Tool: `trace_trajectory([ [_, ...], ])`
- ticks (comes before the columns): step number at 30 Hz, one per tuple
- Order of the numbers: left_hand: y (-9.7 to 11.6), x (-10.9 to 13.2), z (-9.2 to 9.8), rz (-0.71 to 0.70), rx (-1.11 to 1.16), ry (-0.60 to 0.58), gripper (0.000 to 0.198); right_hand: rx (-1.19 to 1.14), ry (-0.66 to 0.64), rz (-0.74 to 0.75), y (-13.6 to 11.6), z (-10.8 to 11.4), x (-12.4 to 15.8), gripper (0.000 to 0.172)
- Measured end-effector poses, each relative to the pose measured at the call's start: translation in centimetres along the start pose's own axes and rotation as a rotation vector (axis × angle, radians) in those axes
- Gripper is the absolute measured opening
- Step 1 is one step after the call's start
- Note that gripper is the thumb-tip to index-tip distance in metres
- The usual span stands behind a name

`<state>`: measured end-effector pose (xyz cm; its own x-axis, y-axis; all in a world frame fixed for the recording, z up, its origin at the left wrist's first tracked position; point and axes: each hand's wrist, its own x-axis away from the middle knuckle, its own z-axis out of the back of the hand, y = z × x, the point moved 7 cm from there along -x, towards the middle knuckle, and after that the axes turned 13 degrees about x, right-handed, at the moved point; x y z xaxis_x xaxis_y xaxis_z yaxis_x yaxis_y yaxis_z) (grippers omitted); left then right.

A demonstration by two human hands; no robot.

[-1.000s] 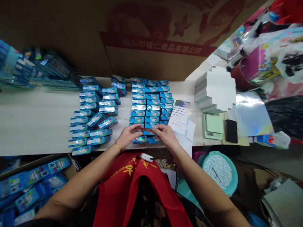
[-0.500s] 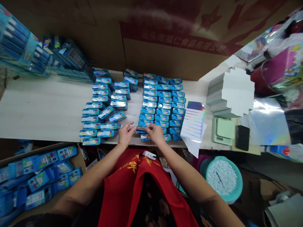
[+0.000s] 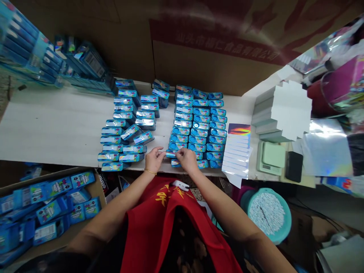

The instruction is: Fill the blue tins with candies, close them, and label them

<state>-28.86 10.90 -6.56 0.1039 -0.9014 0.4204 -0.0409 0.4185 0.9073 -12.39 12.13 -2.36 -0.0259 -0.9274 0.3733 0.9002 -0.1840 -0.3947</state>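
My left hand point(image 3: 154, 161) and my right hand point(image 3: 186, 159) meet near the table's front edge, fingertips pinched at opposite ends of a narrow shiny label strip point(image 3: 170, 153). The strip lies along the top of a small blue box, mostly hidden by my fingers. To the right, small blue boxes point(image 3: 196, 140) stand in three close columns, with oval dents on many tops. Left of my hands, a looser group of blue boxes point(image 3: 110, 140) bears pale shiny strips on top. A holographic label sheet point(image 3: 236, 151) with thin lines lies beyond my right hand.
A big cardboard carton point(image 3: 199, 64) walls off the back. Rightward are a stack of white card point(image 3: 292, 110), a small scale point(image 3: 273, 154) and a black phone-like object point(image 3: 294, 167). Below stand a teal bucket point(image 3: 288, 223) of white pieces and a carton point(image 3: 98, 189) of blue packs.
The view has shifted slightly. The strip between my hands looked purplish and raised before; now it sits flat along the blue box top. Both hands stay in nearly the same place.
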Motion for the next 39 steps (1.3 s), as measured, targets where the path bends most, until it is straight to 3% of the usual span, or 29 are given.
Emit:
trace_trajectory([
  [5, -1.8, -0.7, -0.4, 0.142, 0.125, 0.017, 0.037, 0.221, 0.035, 0.006, -0.2, 0.2, 0.7, 0.021],
  [10, -4.0, -0.9, -0.1, 0.162, 0.017, 0.015, 0.029, 0.516, 0.039, 0.354, -1.9, -0.7, 2.7, 0.033],
  [13, -2.1, -1.2, 0.7, 0.011, -0.120, 0.091, 0.031, 0.564, 0.008, 0.453, -2.1, -0.7, 3.2, 0.039],
  [16, 2.8, -1.4, -0.2, -0.231, -0.178, 0.123, 0.034, 0.419, 0.100, 0.468, -0.6, 2.6, 3.0, 0.033],
  [19, 7.1, -1.5, -5.1, -0.318, -0.114, -0.083, 0.033, 0.221, 0.539, 0.228, 5.3, 10.4, 3.1, 0.030],
  [21, 8.6, -1.3, -10.3, -0.254, -0.050, -0.303, 0.035, 0.092, 0.818, -0.057, 11.5, 15.0, 3.7, 0.036],
  [22, 8.8, -1.2, -13.1, -0.207, -0.037, -0.408, 0.035, -0.002, 0.851, -0.181, 14.6, 16.2, 3.7, 0.045],
  [24, 8.8, -1.0, -18.4, -0.118, -0.025, -0.546, 0.037, -0.317, 0.740, -0.359, 19.8, 16.1, 2.6, 0.054],
  [26, 8.0, -1.1, -23.0, -0.022, -0.007, -0.607, 0.040, -0.714, 0.566, -0.417, 22.4, 14.2, 1.4, 0.051],
  [28, 6.9, -1.6, -26.6, 0.084, 0.034, -0.600, 0.044, -1.038, 0.493, -0.396, 22.8, 12.6, 1.2, 0.047],
  [30, 6.0, -1.9, -29.2, 0.139, 0.078, -0.590, 0.043, -1.195, 0.487, -0.355, 22.3, 11.8, 2.0, 0.047],
  [32, 5.8, -2.1, -30.7, 0.125, 0.086, -0.575, 0.035, -1.158, 0.473, -0.333, 21.6, 11.8, 3.2, 0.047],
  [34, 5.9, -2.3, -31.2, 0.071, 0.049, -0.533, 0.026, -0.902, 0.566, -0.332, 21.5, 13.4, 4.5, 0.047],
  [37, 6.7, -2.2, -31.0, -0.028, -0.034, -0.503, 0.018, -0.201, 0.784, -0.201, 19.6, 18.3, 5.2, 0.040],
  [39, 7.7, -2.0, -30.9, -0.111, -0.086, -0.529, 0.019, 0.244, 0.739, 0.049, 16.6, 20.2, 3.7, 0.035],
])
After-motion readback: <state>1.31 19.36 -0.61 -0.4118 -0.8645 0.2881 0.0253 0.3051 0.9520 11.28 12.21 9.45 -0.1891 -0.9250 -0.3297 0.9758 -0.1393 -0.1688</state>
